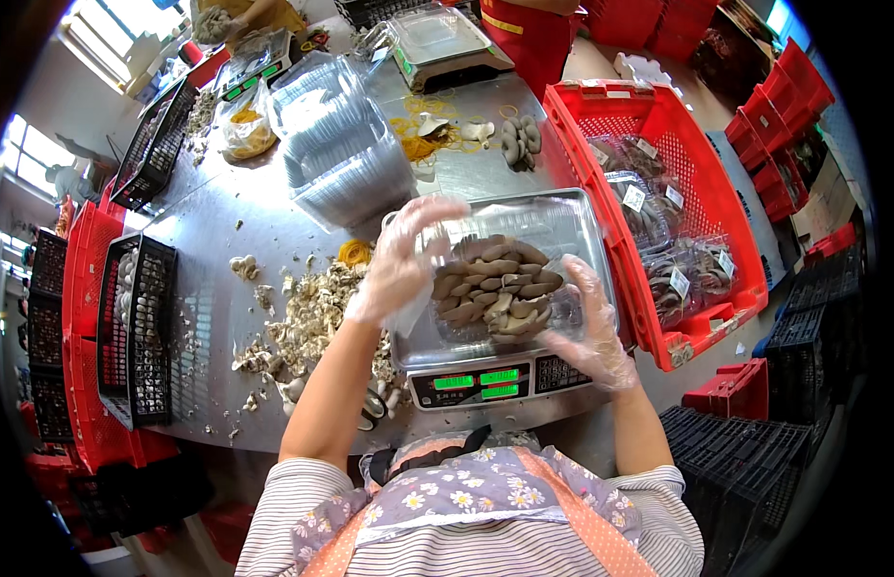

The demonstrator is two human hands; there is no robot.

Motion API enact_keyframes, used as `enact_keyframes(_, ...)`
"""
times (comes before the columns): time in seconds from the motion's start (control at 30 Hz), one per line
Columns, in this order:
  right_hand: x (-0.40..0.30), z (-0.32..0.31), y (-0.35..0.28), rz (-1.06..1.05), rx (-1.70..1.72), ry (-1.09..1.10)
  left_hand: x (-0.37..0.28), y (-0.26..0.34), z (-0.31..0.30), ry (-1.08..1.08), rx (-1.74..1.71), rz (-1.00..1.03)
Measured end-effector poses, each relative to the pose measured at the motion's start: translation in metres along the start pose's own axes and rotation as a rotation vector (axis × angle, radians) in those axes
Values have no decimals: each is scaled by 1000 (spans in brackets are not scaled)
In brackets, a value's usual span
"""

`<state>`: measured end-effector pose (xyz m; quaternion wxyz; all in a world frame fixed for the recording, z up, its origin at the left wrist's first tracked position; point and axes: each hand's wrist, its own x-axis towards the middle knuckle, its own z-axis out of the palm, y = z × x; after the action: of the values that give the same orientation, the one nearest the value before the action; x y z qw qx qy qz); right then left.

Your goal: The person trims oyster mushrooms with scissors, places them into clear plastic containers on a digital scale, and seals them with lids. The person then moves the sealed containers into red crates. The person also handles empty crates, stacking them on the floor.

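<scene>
A clear plastic tray filled with grey-brown oyster mushrooms (497, 288) rests on the steel pan of a digital scale (501, 382) with lit green displays. My left hand (407, 267), in a clear plastic glove, is raised at the left side of the mushrooms, its fingers apart and slightly blurred. At the tray's right side is my right hand (595, 339), also gloved, thumb and fingers spread. Neither hand grips anything that I can see. Trimmed mushroom pieces (317, 306) lie left of the scale, with the black handle of scissors (373, 410) partly hidden by my left forearm.
Nested clear plastic trays (346, 144) stand beyond my left hand. A red crate (627, 317) with packed mushrooms adjoins the scale's right. Yellow rubber bands (418, 141) and a mushroom cluster (520, 142) lie behind it. Black crates (137, 332) line the left. Two co-workers are across the table.
</scene>
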<state>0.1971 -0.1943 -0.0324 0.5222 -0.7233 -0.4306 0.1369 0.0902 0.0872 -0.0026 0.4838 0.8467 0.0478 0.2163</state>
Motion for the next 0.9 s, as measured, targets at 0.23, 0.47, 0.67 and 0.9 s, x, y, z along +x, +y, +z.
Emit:
enact_keyframes(0.23,8,-15,-13,246,702,157,-73,46,14,2,378,247)
enact_keyframes(0.47,-5,-21,-21,82,264,-39,-108,52,43,28,480,242)
enact_keyframes(0.67,-12,-25,-16,-120,-111,-54,-110,61,68,166,545,162)
enact_keyframes(0.9,-8,-20,-27,-246,-275,48,-95,90,70,94,787,-33)
